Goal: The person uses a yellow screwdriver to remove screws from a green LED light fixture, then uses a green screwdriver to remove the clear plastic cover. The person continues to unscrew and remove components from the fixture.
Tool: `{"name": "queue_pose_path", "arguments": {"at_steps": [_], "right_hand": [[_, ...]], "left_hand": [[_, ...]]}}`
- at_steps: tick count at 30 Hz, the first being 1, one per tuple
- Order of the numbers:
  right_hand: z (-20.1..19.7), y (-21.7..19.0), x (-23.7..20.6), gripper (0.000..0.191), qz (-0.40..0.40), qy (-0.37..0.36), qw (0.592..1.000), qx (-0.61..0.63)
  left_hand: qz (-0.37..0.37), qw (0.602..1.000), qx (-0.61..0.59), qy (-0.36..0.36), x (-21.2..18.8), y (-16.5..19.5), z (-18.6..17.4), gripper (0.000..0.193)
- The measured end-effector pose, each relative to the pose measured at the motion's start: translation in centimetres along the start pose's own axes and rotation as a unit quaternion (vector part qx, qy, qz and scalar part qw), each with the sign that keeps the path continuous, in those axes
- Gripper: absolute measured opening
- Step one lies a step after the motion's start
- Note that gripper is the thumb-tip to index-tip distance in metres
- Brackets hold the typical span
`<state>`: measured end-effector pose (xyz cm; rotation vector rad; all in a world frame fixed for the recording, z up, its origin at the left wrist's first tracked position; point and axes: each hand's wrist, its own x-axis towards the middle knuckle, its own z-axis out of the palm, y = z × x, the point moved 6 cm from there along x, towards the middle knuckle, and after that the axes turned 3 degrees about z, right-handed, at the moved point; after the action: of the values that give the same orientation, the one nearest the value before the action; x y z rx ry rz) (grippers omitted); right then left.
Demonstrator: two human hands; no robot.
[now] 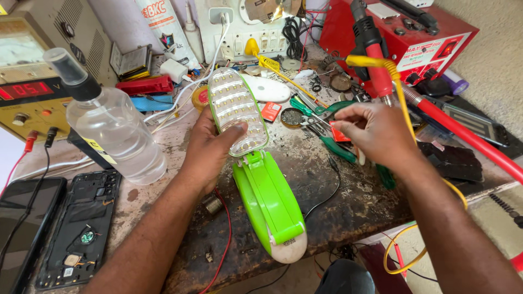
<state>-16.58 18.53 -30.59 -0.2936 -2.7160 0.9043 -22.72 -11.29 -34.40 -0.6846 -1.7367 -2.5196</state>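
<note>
The green folding lamp (261,179) lies mid-counter (354,201), just right of the spray bottle (117,133); our left hand (210,144) fingers clasp its LED panel, our right hand (373,130) fingers pinch near the tweezers (321,122) beside it

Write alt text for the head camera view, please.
The left hand grips a green folding LED lamp on a cluttered workbench, while the right hand reaches toward green-handled pliers. A clear spray bottle stands at left.

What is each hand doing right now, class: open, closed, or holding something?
Left hand: closed around the clear panel of the green plastic folding LED lamp.
Right hand: fingers pinched among green-handled tools; what it grips cannot be told.
</note>
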Motion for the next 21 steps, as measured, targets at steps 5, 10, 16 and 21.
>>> {"name": "queue_pose_path", "arguments": {"at_steps": [5,10,16,21], "right_hand": [[1.0,-3.3,1.4,0.022,-0.109,0.057,0.990,-0.065],[4.3,-7.1,5.4,0.027,-0.112,0.017,0.978,-0.178],[5.9,-8.1,7.2,0.038,-0.072,0.017,0.966,-0.249],[3.4,-6.5,5.5,0.046,-0.158,0.073,0.983,-0.066]], "left_hand": [[0.004,1.000,0.000,-0.004,-0.1,0.2,0.1,0.044],[0.015,1.000,0.013,-0.010,-0.2,0.5,0.2,0.044],[0.000,1.000,0.016,-0.007,-0.2,0.3,-0.2,0.049],[0.013,1.000,-0.004,-0.019,-0.2,0.0,-0.3,0.050]]}}
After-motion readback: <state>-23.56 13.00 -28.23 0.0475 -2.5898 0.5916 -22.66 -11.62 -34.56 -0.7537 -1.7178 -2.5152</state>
